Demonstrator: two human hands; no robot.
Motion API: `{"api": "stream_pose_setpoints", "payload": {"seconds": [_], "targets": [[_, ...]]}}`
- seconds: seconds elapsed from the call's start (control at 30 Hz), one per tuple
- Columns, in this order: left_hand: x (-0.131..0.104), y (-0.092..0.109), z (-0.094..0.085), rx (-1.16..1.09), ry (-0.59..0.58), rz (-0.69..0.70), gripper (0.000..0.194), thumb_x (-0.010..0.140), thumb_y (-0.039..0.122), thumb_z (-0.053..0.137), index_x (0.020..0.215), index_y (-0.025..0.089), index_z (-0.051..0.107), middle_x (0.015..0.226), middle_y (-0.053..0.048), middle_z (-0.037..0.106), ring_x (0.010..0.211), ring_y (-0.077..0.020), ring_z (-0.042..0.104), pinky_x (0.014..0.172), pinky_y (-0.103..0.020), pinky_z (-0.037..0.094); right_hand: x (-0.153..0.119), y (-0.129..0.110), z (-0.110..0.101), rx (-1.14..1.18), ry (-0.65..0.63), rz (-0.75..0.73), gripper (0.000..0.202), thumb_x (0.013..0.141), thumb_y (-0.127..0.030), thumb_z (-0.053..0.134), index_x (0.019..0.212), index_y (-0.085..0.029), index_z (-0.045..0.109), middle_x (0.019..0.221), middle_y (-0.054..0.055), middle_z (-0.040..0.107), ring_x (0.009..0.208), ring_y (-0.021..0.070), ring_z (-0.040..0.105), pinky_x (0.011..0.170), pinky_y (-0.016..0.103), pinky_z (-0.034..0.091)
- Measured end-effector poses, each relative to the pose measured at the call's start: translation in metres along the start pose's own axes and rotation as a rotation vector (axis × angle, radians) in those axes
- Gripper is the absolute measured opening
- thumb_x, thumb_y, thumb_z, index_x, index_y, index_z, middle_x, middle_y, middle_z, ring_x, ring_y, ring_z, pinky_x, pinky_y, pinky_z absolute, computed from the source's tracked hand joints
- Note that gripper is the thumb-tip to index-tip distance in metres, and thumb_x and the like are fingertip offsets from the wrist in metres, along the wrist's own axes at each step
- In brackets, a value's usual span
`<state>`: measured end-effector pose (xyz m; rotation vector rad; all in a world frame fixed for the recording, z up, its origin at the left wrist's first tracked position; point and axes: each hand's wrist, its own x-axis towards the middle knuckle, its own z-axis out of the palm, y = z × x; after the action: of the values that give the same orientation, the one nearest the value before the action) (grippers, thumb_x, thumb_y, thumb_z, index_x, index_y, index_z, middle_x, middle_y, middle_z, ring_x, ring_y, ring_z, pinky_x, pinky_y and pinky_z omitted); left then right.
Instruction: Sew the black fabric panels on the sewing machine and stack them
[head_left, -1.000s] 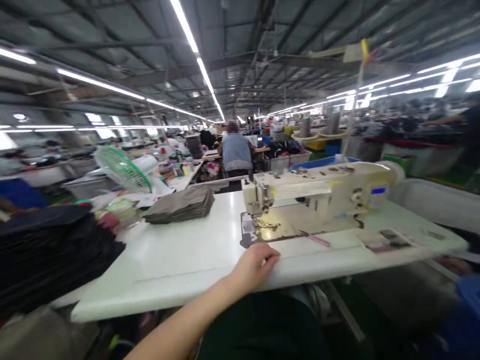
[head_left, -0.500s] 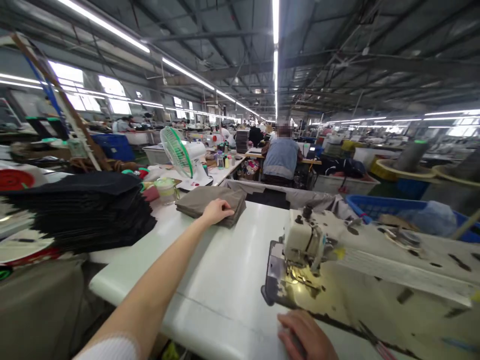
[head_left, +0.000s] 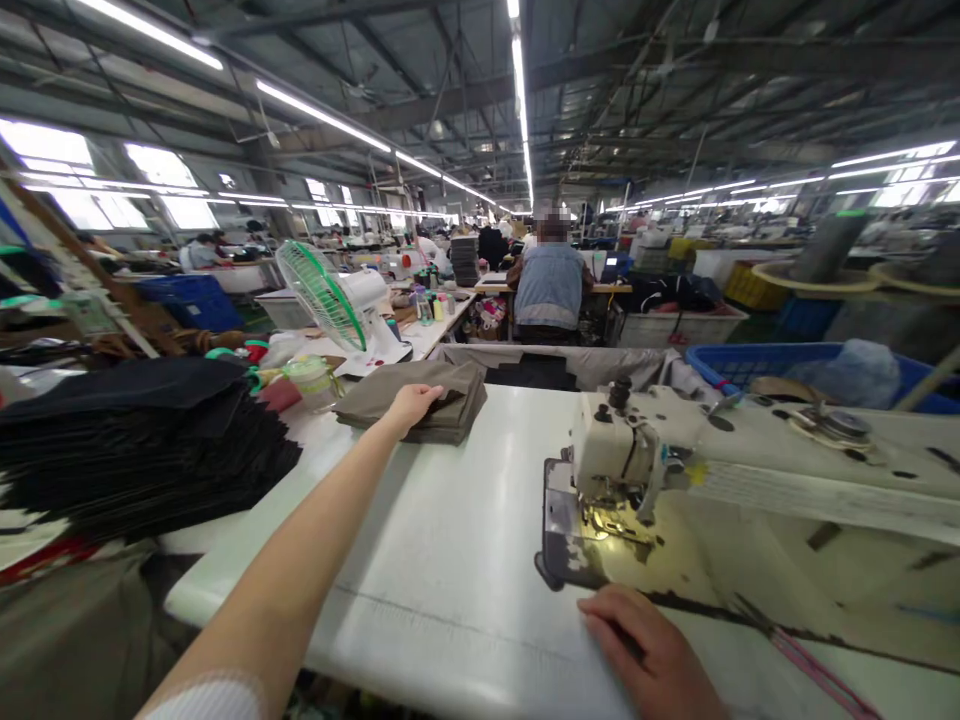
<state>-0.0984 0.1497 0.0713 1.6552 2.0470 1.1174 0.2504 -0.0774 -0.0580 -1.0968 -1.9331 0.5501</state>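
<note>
My left hand reaches out to a stack of olive-brown fabric pieces on the far part of the white table. Its thumb and fingers pinch the top fabric piece, whose edge is slightly raised with a dark gap below. Low in the view, my right hand rests by the table's front, just before the sewing machine. The fingers there are curled together, and whatever may be inside them is hidden. Thread snips with pinkish handles lie to the right of that hand.
A tall pile of black fabric pieces stands at the left. Behind the olive stack are a fan and a lidded jar. A blue basket sits behind the machine. A co-worker is seated further ahead, back turned.
The camera view has shifted. My left hand has gone from lying over the stack to pinching the top piece, its edge now lifted. The right hand stays low near the machine, still curled.
</note>
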Motion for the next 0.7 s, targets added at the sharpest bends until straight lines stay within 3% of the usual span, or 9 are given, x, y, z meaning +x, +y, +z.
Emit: {"api": "stream_pose_setpoints", "payload": {"seconds": [0.13,0.2,0.23,0.3,0.37,0.47,0.57,0.63,0.7], "targets": [[-0.024,0.032,-0.002,-0.015,0.142,0.089,0.034,0.092,0.038,0.044,0.07,0.017,0.058,0.066,-0.002,0.058,0.077,-0.0196,0.053,0.069,-0.028,0.04,-0.001,-0.013,-0.004,-0.034,0.039,0.14,0.024,0.098,-0.037,0.052,0.094,-0.026,0.072,0.09,0.005,0.072,0.085,0.02,0.069,0.078,0.029,0.057],[-0.056,0.043,0.002,-0.04,0.079,0.174,0.031,0.093,0.039,0.045,0.076,0.018,0.061,0.075,-0.003,0.063,0.081,-0.0192,0.056,0.075,-0.028,0.043,-0.006,-0.019,-0.005,-0.069,0.098,0.116,0.022,0.098,-0.033,0.051,0.096,-0.024,0.072,0.092,0.006,0.073,0.087,0.0206,0.069,0.08,0.031,0.057],[-0.079,0.044,0.005,-0.056,0.0,0.228,0.031,0.091,0.042,0.048,0.077,0.018,0.063,0.078,-0.003,0.066,0.081,-0.0194,0.057,0.076,-0.028,0.045,-0.01,-0.023,-0.005,-0.092,0.138,0.079,0.02,0.098,-0.03,0.052,0.099,-0.024,0.071,0.093,0.006,0.073,0.088,0.0208,0.069,0.081,0.033,0.057],[-0.131,0.039,0.011,-0.11,-0.311,0.404,0.034,0.094,0.044,0.046,0.09,0.019,0.068,0.092,-0.006,0.072,0.089,-0.0221,0.062,0.084,-0.032,0.048,-0.02,-0.034,-0.006,-0.15,0.218,-0.016,0.019,0.098,-0.024,0.054,0.11,-0.024,0.068,0.096,0.007,0.073,0.091,0.0218,0.069,0.083,0.036,0.056],[-0.185,0.026,0.016,-0.156,-0.532,0.451,0.033,0.097,0.041,0.043,0.096,0.021,0.069,0.106,-0.007,0.073,0.099,-0.0226,0.064,0.093,-0.036,0.049,-0.029,-0.046,-0.007,-0.208,0.25,-0.108,0.031,0.095,-0.023,0.06,0.126,-0.025,0.061,0.107,0.008,0.072,0.1,0.0238,0.068,0.089,0.04,0.055],[-0.249,0.008,0.019,-0.164,-0.804,0.493,0.028,0.1,0.037,0.045,0.102,0.025,0.071,0.117,-0.005,0.072,0.116,-0.0228,0.062,0.113,-0.042,0.039,-0.035,-0.061,-0.013,-0.284,0.104,-0.232,0.066,0.088,-0.04,0.073,0.145,-0.023,0.046,0.136,0.013,0.061,0.13,0.0295,0.054,0.107,0.045,0.047],[-0.275,0.002,0.009,-0.14,-0.975,0.53,0.027,0.101,0.035,0.047,0.114,0.029,0.069,0.126,-0.002,0.069,0.132,-0.0223,0.054,0.125,-0.046,0.02,-0.033,-0.06,-0.021,-0.355,-0.173,-0.27,0.092,0.077,-0.055,0.079,0.152,-0.019,0.038,0.155,0.015,0.043,0.148,0.0324,0.031,0.12,0.049,0.031],[-0.277,0.001,-0.001,-0.12,-1.042,0.516,0.027,0.101,0.037,0.048,0.117,0.032,0.069,0.13,-0.001,0.068,0.137,-0.0221,0.049,0.125,-0.046,0.02,-0.031,-0.054,-0.025,-0.407,-0.277,-0.232,0.088,0.077,-0.05,0.08,0.149,-0.018,0.041,0.157,0.015,0.039,0.15,0.0331,0.024,0.123,0.054,0.02],[-0.271,-0.006,-0.008,-0.098,-1.069,0.495,0.027,0.101,0.04,0.048,0.115,0.034,0.07,0.133,0.0,0.066,0.139,-0.0231,0.047,0.123,-0.045,0.028,-0.033,-0.047,-0.029,-0.438,-0.31,-0.197,0.07,0.083,-0.042,0.075,0.143,-0.017,0.048,0.154,0.015,0.044,0.149,0.0321,0.026,0.123,0.058,0.013]]}}
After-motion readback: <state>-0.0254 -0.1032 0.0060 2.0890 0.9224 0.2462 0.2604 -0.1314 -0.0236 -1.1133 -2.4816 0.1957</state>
